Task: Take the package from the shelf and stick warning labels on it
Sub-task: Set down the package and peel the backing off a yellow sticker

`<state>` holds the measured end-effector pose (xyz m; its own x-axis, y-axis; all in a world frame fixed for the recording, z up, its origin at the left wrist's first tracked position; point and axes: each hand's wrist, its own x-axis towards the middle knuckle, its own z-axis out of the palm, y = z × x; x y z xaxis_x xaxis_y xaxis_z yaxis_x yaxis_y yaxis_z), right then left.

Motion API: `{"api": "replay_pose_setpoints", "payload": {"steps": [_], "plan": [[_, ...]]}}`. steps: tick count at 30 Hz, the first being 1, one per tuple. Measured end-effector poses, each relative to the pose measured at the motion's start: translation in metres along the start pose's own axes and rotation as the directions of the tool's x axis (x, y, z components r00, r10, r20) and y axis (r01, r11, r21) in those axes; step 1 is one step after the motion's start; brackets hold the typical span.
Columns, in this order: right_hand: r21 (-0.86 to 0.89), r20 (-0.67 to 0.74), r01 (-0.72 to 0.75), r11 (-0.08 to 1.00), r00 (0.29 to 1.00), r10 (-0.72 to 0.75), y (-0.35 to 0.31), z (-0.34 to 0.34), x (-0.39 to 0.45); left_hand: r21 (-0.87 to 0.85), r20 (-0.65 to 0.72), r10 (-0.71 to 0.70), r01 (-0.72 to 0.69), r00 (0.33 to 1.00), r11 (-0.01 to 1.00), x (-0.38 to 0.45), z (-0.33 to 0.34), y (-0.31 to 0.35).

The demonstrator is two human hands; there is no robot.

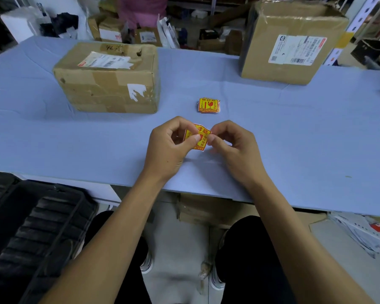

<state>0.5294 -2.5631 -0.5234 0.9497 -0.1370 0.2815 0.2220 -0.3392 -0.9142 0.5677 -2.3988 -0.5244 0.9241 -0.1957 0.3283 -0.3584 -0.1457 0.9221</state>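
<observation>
Both hands pinch one yellow warning label (198, 137) above the worktop (294, 137): left hand (170, 148) and right hand (230, 145) each closed on an edge. Beyond lies the label stack (208, 105); the battered package (108, 80) sits further off, toward the left hand's side.

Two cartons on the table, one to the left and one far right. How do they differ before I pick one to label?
The left carton is lower and wider; the right carton stands taller. The left one's shipping label lies on top, crumpled, and its front has a torn white patch; the right one's label sits flat on its front face. The left one is nearer the label stack. Both are taped brown cardboard and show no yellow warning label.
</observation>
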Motion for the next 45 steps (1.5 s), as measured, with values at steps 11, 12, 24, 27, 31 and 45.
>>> {"api": "replay_pose_setpoints", "payload": {"steps": [11, 12, 24, 27, 31, 45], "plan": [[0.005, 0.032, 0.036, 0.999, 0.999, -0.036, -0.0028, 0.0013, -0.0025, 0.022, 0.115, -0.029, 0.027, 0.993, 0.999, -0.0012, 0.0018, 0.0033], [-0.004, 0.029, 0.044, 0.999, 0.999, -0.044, -0.0028, 0.0016, -0.0029, 0.014, 0.123, -0.026, 0.024, 0.992, 1.000, -0.0013, 0.0011, 0.0043], [-0.230, -0.112, 0.160, 0.960, 0.975, -0.190, 0.0012, 0.0034, -0.0039, -0.066, 0.126, -0.065, 0.074, 0.990, 0.995, -0.0001, -0.0037, 0.0084], [-0.368, -0.127, 0.204, 0.907, 0.956, -0.266, 0.0024, 0.0059, -0.0052, -0.072, 0.117, -0.079, 0.087, 0.990, 0.994, -0.0001, -0.0033, 0.0076], [-0.375, -0.072, 0.234, 0.897, 0.957, -0.280, 0.0031, 0.0097, -0.0059, -0.101, 0.098, -0.092, 0.102, 0.991, 0.990, 0.0012, -0.0027, 0.0068], [-0.156, 0.022, 0.064, 0.986, 0.998, -0.061, -0.0038, 0.0067, -0.0041, 0.030, 0.110, -0.059, 0.056, 0.992, 0.998, 0.0027, -0.0022, 0.0021]]}}
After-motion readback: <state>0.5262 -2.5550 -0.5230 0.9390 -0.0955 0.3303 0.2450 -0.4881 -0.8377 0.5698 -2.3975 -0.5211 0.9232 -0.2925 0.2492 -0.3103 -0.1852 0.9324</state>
